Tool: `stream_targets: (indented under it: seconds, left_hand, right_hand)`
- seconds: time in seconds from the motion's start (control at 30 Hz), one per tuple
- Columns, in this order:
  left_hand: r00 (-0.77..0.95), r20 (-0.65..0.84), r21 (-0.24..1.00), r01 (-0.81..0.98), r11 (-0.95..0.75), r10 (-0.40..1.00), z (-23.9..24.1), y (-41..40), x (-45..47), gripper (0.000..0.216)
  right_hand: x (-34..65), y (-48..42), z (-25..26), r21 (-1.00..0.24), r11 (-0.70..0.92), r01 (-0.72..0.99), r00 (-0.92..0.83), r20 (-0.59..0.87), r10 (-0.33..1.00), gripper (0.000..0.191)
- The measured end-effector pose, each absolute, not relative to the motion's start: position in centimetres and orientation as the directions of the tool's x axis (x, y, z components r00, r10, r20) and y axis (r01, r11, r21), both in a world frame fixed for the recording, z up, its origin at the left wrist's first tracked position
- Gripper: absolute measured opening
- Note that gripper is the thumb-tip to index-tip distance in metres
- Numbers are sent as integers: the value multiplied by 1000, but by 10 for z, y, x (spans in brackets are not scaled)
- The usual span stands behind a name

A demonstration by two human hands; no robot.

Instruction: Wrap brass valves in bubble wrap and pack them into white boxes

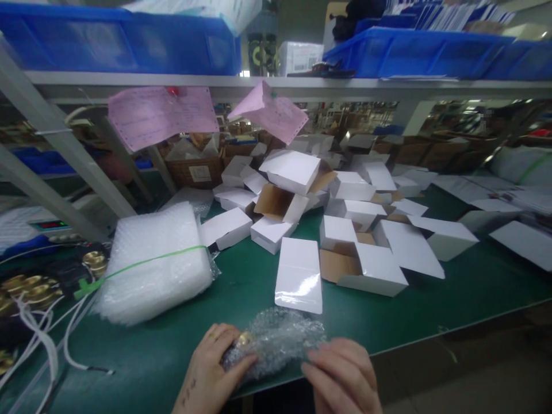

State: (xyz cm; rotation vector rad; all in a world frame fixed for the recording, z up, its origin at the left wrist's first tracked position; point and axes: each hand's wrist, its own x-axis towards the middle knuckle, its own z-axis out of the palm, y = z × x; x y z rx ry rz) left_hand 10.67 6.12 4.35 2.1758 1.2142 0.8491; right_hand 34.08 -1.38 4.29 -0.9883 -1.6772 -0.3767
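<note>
At the lower left of the frame, brass fittings (32,292) lie on the green bench (241,282), with loose white cables (52,345) trailing below them. Next comes a thick stack of bubble wrap (155,261), bound by a green band (161,256), left of centre and beyond the hands. At the bottom, the left hand (213,365) is closed over the left end of a crumpled bubble-wrap bundle (284,339), thumb on the near side and fingers on the far side. A brass piece (245,339) shows just beside its fingers, at that same end. The bundle lies between the two hands, near the front edge. Above it in the frame, just beside it, lies a glossy white carton (298,273). The right hand (342,374) is at the bundle's right end with fingers bent; whether they pinch the film cannot be told. Farther right, above that hand, sits an open white box (373,269).
</note>
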Motion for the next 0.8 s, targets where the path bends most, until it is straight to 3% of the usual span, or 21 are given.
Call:
stream_targets:
  seconds: [0.07,0.13,0.23,0.3,0.33,0.4,0.47,0.53,0.63,0.73,0.8]
  left_hand:
    - [397,158,781,510,-361,904,46,61,111,40]
    - [383,29,868,449,-214,923,47,58,118,43]
    - [361,-136,944,330,10,922,48,51,134,52]
    - [321,-219,962,229,149,921,48,44,147,61]
    - [293,-234,964,190,184,927,49,41,154,64]
    - [295,-154,979,173,106,943,51,37,166,62]
    - [401,45,969,206,-138,915,53,37,175,49]
    - [464,238,902,221,-372,853,54,42,179,37]
    - [356,479,708,384,-593,802,48,60,181,24]
    - [393,646,349,610,-711,654,40,84,189,55]
    - [511,644,155,642,-751,569,40,100,197,66]
  right_hand:
    - [337,-16,36,-150,659,737,-175,900,400,30]
    - [331,-13,24,-241,704,668,-221,839,497,36]
    - [320,-8,4,-655,618,436,-121,637,761,49]
    - [310,-10,-6,-907,421,24,1,422,907,66]
    - [305,-12,-8,-927,305,-220,43,303,952,78]
    - [298,-17,-9,-816,133,-563,117,81,990,97]
    - [297,-21,-6,-761,89,-643,227,-79,971,93]
    - [305,-23,-1,-782,65,-620,339,-191,921,77]
    - [323,-24,9,-716,66,-695,389,-298,872,70]
    - [333,-24,19,-637,121,-761,400,-314,861,73]
    - [337,-27,20,-674,125,-728,425,-301,854,76]
